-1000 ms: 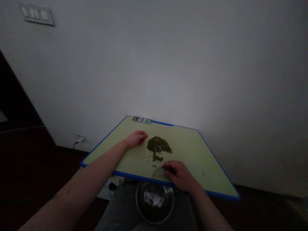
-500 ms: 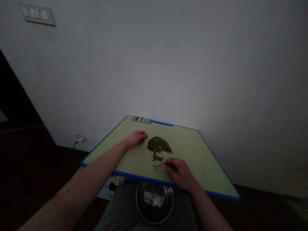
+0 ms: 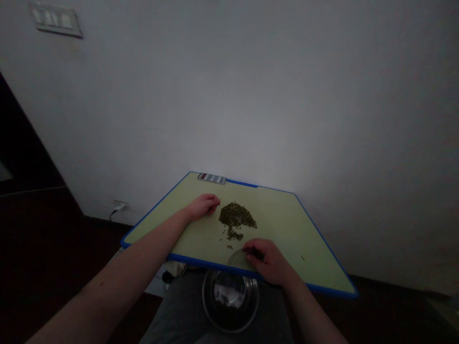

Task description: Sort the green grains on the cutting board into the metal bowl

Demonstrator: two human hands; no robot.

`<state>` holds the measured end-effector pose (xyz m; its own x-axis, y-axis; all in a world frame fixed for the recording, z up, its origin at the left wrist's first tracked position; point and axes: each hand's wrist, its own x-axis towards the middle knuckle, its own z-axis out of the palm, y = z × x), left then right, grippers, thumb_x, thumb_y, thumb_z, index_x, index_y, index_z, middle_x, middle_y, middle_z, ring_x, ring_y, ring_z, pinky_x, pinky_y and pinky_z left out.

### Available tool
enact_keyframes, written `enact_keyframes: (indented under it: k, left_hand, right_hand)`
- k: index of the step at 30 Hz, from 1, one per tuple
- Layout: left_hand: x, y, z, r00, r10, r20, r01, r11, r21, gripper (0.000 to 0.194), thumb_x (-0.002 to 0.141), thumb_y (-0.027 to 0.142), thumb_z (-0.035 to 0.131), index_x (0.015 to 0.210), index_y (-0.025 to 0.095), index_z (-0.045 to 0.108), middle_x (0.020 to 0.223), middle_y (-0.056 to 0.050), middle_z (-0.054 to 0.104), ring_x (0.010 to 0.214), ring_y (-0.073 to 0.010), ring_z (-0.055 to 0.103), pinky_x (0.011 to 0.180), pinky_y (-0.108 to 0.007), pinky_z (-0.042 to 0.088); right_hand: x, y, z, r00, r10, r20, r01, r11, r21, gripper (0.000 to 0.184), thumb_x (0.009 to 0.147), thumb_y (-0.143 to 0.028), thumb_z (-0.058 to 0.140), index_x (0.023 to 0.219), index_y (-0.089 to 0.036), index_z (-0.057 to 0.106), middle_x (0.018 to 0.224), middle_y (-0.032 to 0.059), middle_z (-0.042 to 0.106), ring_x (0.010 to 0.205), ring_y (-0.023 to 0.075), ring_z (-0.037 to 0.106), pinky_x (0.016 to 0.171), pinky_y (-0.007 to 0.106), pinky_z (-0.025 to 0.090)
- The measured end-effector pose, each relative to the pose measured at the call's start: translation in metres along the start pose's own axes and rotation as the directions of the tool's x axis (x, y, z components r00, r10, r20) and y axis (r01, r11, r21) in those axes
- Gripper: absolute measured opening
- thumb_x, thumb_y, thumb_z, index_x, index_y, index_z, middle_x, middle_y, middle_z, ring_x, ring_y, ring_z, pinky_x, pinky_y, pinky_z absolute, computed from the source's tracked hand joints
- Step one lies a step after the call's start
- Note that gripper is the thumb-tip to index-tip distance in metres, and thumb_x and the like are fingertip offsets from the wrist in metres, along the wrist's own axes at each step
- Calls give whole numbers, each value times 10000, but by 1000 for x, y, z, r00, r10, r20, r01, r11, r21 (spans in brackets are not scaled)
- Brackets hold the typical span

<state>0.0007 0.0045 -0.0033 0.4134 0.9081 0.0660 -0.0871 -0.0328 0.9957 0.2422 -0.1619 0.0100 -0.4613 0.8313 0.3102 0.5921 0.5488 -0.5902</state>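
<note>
One dark pile (image 3: 236, 215); two hands (image 3: 267, 260)

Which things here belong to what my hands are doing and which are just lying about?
In use, it seems:
pile of small grains, beside the left hand
see-through curved tool, in the right hand
metal bowl, on the lap
table, beneath the grains

Likely lying about:
phone, at the table's far edge
dark sliver
</note>
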Motion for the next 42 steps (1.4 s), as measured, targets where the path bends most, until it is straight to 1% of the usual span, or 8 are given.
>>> enact_keyframes:
  k: [4, 7, 10, 13, 20, 26, 38, 42]
  left_hand:
    - [-1, 1, 2, 1000, -10, -10, 10, 1000, -6, 201, 659, 316, 612, 650, 143, 508, 496, 42, 453, 397, -49, 388, 380, -194, 254]
    - [-1, 0, 1, 1000, 6, -9, -6, 1000, 13, 206, 665, 326, 607, 658, 143, 510, 488, 43, 453, 393, -51, 389, 381, -195, 259]
    - [-1, -2, 0, 1000, 10, -6, -9, 1000, 28, 210, 672, 335, 602, 665, 146, 512, 493, 42, 460, 396, -53, 395, 382, -196, 262]
    - [-2, -2, 1, 1000, -2, -10, 3, 999, 33, 216, 672, 342, 602, 660, 147, 511, 480, 45, 448, 395, -52, 388, 383, -195, 257]
    - [-3, 1, 2, 1000, 9, 1, -9, 999, 31, 189, 677, 315, 593, 659, 147, 510, 473, 46, 443, 396, -53, 388, 388, -199, 259]
    - [-3, 1, 2, 1000, 17, 10, -18, 999, 48, 202, 690, 329, 581, 661, 142, 510, 461, 43, 442, 387, -54, 386, 389, -201, 259]
    - [-2, 1, 1, 1000, 4, 11, -4, 1000, 31, 212, 679, 333, 597, 664, 140, 509, 481, 41, 441, 394, -51, 389, 388, -196, 259]
    - [-1, 0, 1, 1000, 3, 0, -3, 1000, 21, 211, 671, 325, 604, 664, 139, 506, 496, 38, 447, 403, -49, 392, 389, -192, 259]
  right_hand:
    - [-1, 3, 1, 1000, 6, 8, -6, 1000, 1, 214, 726, -143, 536, 921, -186, 611, 837, 34, 639, 764, 158, 571, 715, 278, 442]
    - [0, 6, 4, 995, 56, -87, -56, 998, -4, 220, 744, -159, 514, 943, -181, 603, 866, 45, 636, 771, 160, 569, 711, 284, 449]
    - [3, 11, 6, 974, 113, -198, -118, 993, -13, 223, 764, -166, 483, 961, -173, 590, 883, 56, 630, 774, 162, 567, 718, 297, 453]
    - [5, 13, 7, 965, 123, -234, -132, 991, -26, 226, 767, -168, 478, 965, -177, 589, 906, 59, 628, 803, 169, 565, 748, 313, 451]
    - [6, 11, 6, 975, 100, -197, -109, 993, -36, 223, 780, -174, 476, 969, -181, 595, 942, 62, 626, 856, 174, 560, 791, 325, 438]
    - [6, 13, 7, 975, 116, -189, -124, 992, -34, 233, 781, -184, 479, 980, -184, 600, 969, 65, 629, 893, 183, 561, 825, 346, 428]
    - [5, 7, 5, 989, 95, -116, -95, 995, 5, 238, 752, -152, 497, 962, -184, 604, 914, 55, 637, 821, 173, 570, 758, 317, 450]
    - [3, 4, 4, 993, 94, -77, -93, 996, 13, 233, 742, -141, 503, 948, -180, 604, 875, 45, 637, 773, 159, 572, 713, 291, 457]
